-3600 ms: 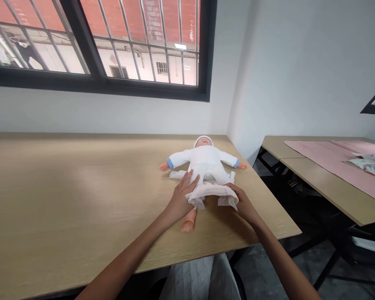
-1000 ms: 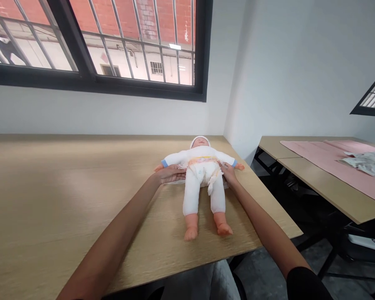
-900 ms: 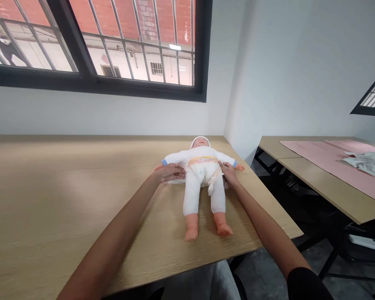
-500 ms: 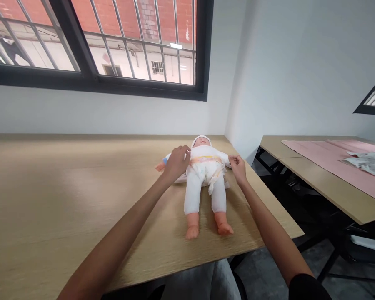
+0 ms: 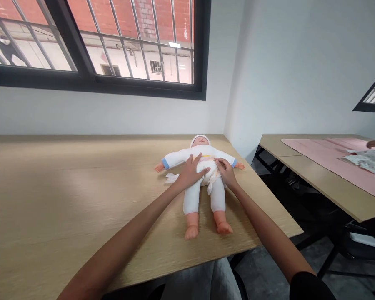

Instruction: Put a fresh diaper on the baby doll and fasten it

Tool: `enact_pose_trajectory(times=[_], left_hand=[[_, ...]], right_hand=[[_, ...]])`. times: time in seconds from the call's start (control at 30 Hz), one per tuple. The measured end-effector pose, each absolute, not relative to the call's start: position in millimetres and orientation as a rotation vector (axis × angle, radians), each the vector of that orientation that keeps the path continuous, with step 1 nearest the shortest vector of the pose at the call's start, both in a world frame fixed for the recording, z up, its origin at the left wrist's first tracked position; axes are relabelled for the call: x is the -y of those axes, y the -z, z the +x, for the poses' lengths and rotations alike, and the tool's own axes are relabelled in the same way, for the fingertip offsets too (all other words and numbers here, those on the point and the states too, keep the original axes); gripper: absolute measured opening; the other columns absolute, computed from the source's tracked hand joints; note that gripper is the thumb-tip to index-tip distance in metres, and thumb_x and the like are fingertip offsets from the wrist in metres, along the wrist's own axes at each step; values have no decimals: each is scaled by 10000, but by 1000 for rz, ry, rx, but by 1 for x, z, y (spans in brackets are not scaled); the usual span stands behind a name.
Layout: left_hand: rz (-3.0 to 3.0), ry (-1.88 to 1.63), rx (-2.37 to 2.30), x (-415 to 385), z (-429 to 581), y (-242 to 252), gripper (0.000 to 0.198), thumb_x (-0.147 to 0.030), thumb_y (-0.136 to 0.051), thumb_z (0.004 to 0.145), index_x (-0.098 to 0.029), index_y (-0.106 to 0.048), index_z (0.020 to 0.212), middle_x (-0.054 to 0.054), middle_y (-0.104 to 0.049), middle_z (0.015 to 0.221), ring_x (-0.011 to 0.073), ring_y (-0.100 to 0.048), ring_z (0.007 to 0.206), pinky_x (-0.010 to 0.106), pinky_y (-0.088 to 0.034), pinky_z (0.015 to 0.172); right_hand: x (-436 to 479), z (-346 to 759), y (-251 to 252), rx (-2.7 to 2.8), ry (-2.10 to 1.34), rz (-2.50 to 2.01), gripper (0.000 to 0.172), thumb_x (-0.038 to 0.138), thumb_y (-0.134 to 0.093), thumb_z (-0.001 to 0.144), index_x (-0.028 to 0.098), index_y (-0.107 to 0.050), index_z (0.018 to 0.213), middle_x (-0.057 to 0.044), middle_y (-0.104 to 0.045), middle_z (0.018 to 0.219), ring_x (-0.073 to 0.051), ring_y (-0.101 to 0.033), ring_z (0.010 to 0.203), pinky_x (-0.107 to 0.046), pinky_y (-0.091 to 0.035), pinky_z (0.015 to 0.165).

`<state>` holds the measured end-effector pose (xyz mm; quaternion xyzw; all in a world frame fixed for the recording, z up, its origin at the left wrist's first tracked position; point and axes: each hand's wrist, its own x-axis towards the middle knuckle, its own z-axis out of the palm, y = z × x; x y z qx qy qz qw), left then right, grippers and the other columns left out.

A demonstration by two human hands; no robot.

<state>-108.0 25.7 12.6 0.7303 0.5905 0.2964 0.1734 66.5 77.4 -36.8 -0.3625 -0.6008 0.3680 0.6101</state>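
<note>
Left hand (image 5: pixel 192 171) lies flat and open on the disposable diaper (image 5: pixel 210 177), while the right hand (image 5: pixel 225 173) curls narrowly at its waist edge, grip unclear! The baby doll (image 5: pixel 203 151) lies on its back near the table's (image 5: pixel 81 208) far edge, looking light and soft: take the padded torso (image 5: pixel 187 158), not the stiff vinyl feet (image 5: pixel 191 232).
</note>
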Motion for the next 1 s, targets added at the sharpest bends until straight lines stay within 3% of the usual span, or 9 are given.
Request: enact_pose_trajectory(times=[0.13, 0.33, 0.6, 0.8, 0.87, 1.0], left_hand=[[2058, -859, -1626, -28, -111, -14, 877, -624, -518, 840, -181, -173, 1514, 206, -132, 1569, 327, -67, 1464, 487, -180, 1151], [2089, -860, -1587, -32, -114, -10, 859, -613, -515, 848, -180, -179, 1509, 210, -151, 1567, 353, -124, 1452, 506, -199, 1136], [2112, -907, -1472, -41, -123, -1, 849, -651, -524, 824, -245, -202, 1496, 142, -154, 1585, 334, -57, 1464, 505, -193, 1142], [2192, -841, -1676, -35, -117, -11, 876, -640, -523, 831, -202, -187, 1511, 200, -54, 1585, 400, 38, 1448, 617, -139, 1114], [2375, -887, -1647, -28, -111, -19, 782, -605, -543, 839, -226, -297, 1476, 166, -111, 1587, 387, 10, 1454, 630, -91, 1121], [2737, -690, -1201, -14, -101, -32, 443, -478, -578, 870, -313, -554, 1281, 38, -421, 1483, 283, -199, 1445, 558, -14, 1165]], right_hand=[[-76, 65, 37, 1373, -856, -840, 360, 490, -605, 765, 186, -663, 950, -106, -679, 1084, -253, -605, 1054, -421, -441, 988], [-77, 66, 38, 1386, -840, -839, 343, 481, -597, 779, 190, -664, 949, -94, -682, 1082, -237, -604, 1052, -401, -432, 998], [-77, 66, 41, 1420, -818, -825, 349, 497, -559, 823, 196, -662, 968, -93, -672, 1120, -232, -594, 1077, -395, -420, 1015], [-78, 66, 43, 1410, -819, -839, 392, 539, -557, 812, 195, -652, 972, -94, -673, 1109, -234, -592, 1074, -385, -422, 1007], [-78, 67, 43, 1418, -824, -839, 400, 539, -553, 817, 188, -647, 985, -102, -663, 1126, -235, -593, 1074, -385, -420, 1008], [-78, 68, 42, 1442, -823, -817, 389, 547, -541, 828, 198, -647, 962, -98, -659, 1140, -235, -587, 1085, -384, -417, 1008]])
